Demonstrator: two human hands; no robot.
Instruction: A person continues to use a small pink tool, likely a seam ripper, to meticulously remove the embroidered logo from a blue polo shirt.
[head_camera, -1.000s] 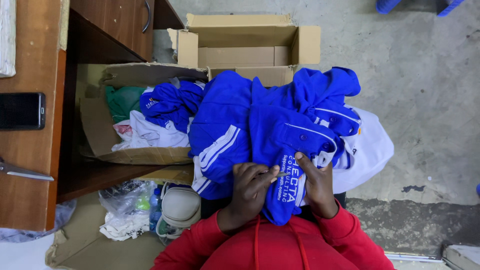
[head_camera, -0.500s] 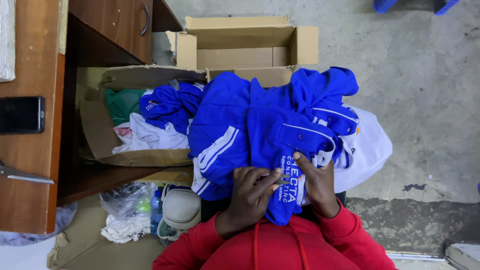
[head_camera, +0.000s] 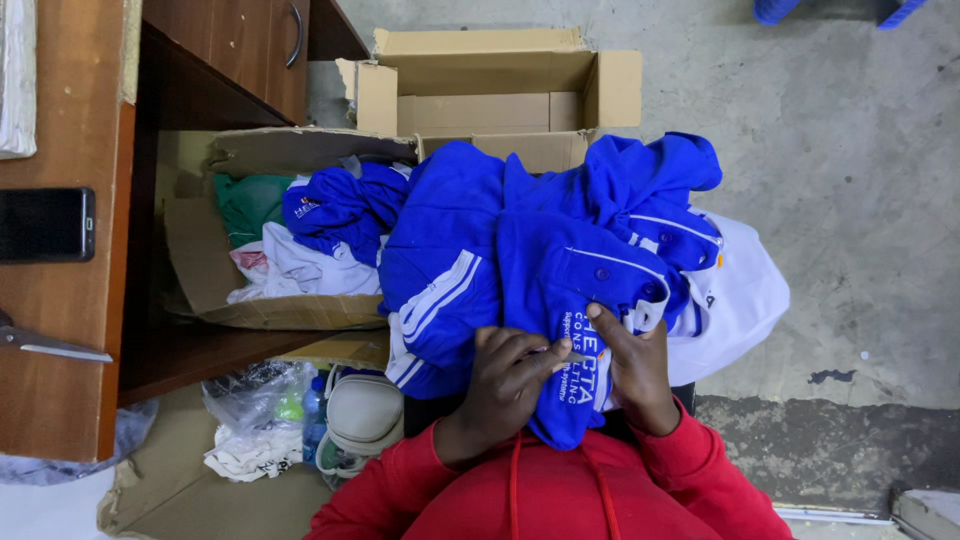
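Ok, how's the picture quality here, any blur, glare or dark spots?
Head view: sharp overall, light even and soft; blue shirt and both hands, left hand and right hand, are crisp; deep shadow under the desk; no glare; straight edges bow slightly near the frame's borders.

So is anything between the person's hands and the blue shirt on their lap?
Nothing visible. The left hand and right hand both rest directly on the blue shirt, fingers pressing its printed front, with no other garment or object in between.
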